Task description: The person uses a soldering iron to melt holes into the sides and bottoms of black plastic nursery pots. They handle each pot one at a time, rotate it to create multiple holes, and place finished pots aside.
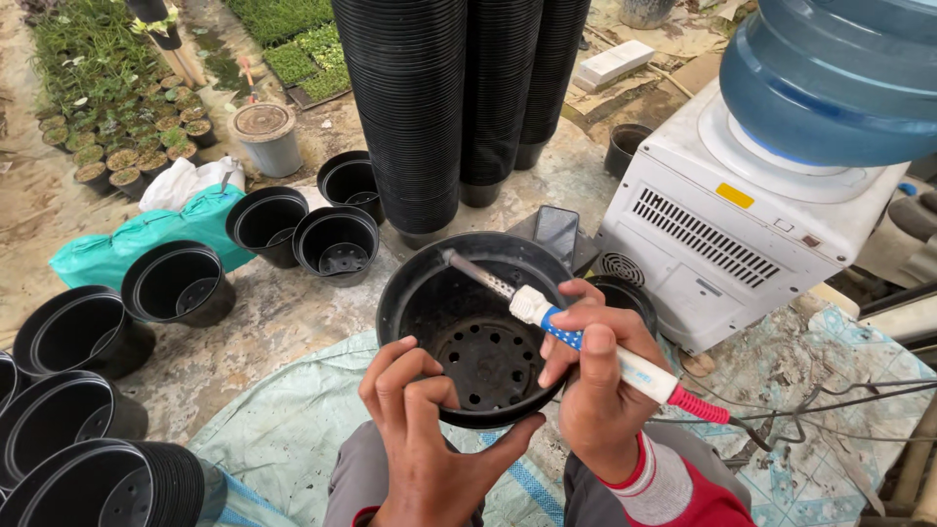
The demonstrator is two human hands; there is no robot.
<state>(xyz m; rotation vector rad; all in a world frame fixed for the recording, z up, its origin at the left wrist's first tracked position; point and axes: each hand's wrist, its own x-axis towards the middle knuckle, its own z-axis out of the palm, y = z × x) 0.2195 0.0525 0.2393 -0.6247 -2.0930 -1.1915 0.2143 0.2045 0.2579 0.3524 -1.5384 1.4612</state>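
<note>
My left hand (pixel 422 439) grips the near rim of a black plastic plant pot (pixel 429 303), tilted so its perforated bottom faces me. My right hand (pixel 597 381) is closed around a soldering iron (pixel 625 366) with a blue-and-white handle and a red cord end. The iron's metal tip reaches into the pot and touches the far upper inner wall. A thin cord trails off to the right from the handle.
Tall stacks of black pots (pixel 459 98) stand behind. Loose empty pots (pixel 337 244) lie left, with nested ones (pixel 98 478) at bottom left. A white water dispenser (pixel 742 224) with a blue bottle (pixel 839 78) stands right. A phone (pixel 556 232), teal bag (pixel 137 239) and seedling pots (pixel 107 117) are about.
</note>
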